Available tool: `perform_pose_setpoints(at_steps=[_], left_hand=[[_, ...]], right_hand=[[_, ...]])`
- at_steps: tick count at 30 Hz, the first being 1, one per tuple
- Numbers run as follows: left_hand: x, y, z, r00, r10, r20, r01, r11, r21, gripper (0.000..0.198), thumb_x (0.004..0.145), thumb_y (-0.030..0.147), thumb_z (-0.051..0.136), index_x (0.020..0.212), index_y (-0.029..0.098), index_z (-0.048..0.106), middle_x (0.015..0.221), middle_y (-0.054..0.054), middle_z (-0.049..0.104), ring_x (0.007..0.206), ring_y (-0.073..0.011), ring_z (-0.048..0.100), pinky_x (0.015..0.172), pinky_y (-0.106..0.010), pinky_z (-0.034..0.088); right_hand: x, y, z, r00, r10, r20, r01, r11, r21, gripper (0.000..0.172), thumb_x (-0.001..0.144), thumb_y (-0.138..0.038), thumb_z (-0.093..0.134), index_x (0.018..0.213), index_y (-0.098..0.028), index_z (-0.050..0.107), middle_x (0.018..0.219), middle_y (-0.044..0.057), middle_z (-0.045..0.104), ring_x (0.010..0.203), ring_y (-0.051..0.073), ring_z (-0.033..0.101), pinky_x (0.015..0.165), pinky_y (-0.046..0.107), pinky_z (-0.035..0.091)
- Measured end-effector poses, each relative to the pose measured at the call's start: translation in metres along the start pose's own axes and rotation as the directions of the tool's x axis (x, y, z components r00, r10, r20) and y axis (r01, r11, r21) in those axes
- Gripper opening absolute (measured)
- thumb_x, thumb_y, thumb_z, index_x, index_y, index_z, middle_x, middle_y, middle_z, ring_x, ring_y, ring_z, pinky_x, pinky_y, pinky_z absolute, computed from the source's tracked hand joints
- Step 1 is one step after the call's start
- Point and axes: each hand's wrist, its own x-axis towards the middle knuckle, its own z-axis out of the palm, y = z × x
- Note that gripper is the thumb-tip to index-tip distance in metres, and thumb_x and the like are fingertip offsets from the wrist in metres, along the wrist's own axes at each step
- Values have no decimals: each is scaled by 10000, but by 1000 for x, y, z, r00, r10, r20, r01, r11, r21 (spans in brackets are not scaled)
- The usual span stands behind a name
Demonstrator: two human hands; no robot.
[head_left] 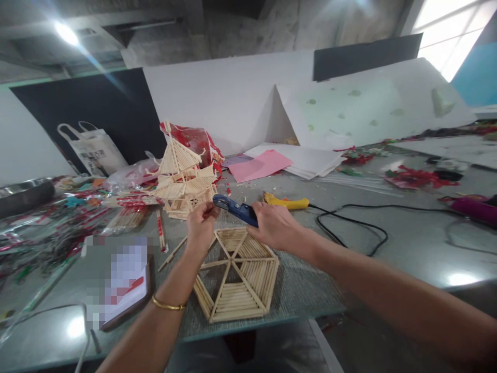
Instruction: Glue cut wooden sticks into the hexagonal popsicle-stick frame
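Above a grey tabletop (388, 254), the right hand's (274, 226) fingers wrap a blue-handled cutter (235, 207). Its nose meets the left hand (200, 224), whose fingers pinch something too small to tell. Beneath lies a hexagonal stick panel (236, 277); behind stand a stick pagoda (182, 176) and a yellow glue gun (286, 202). The tote bag's (95, 148) print is unreadable.

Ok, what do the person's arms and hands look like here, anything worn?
No sleeves or gloves show: the left hand, the right hand and both forearms are bare. A thin gold bangle circles the left wrist.
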Motion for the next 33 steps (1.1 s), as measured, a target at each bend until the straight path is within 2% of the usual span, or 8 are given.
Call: perform_pose_setpoints(at_steps=[7, 15, 27, 33], left_hand=[[-2, 2, 0, 1000, 3, -4, -3, 1000, 23, 163, 671, 285, 596, 758, 151, 629, 693, 14, 620, 666, -131, 538, 661, -243, 402], [-1, -3, -1, 999, 32, -2, -32, 994, 102, 153, 674, 293, 587, 721, 152, 627, 614, 35, 562, 578, -106, 472, 598, -228, 369], [-2, -3, -3, 995, 73, -60, -60, 978, 202, 176, 691, 265, 575, 804, 147, 641, 718, 3, 640, 657, -138, 555, 659, -251, 410], [0, -6, -4, 995, 88, -43, -77, 973, 219, 188, 703, 267, 575, 822, 142, 648, 722, -4, 643, 655, -138, 555, 665, -256, 416]], right_hand=[[0, -2, -2, 998, 38, 55, -38, 999, -7, 298, 810, -354, 429, 965, -120, 529, 843, 128, 639, 752, 254, 621, 630, 309, 401], [-1, -2, -2, 998, 43, 55, -44, 999, 5, 280, 801, -329, 450, 954, -114, 546, 867, 140, 646, 760, 245, 627, 636, 298, 415], [-1, -5, 1, 1000, 28, 14, -27, 999, -45, 302, 804, -347, 424, 952, -113, 547, 861, 138, 645, 749, 268, 625, 641, 335, 426], [0, -4, 5, 1000, 16, -17, -17, 999, -49, 272, 788, -318, 425, 929, -116, 541, 808, 124, 643, 707, 256, 629, 589, 308, 418]])
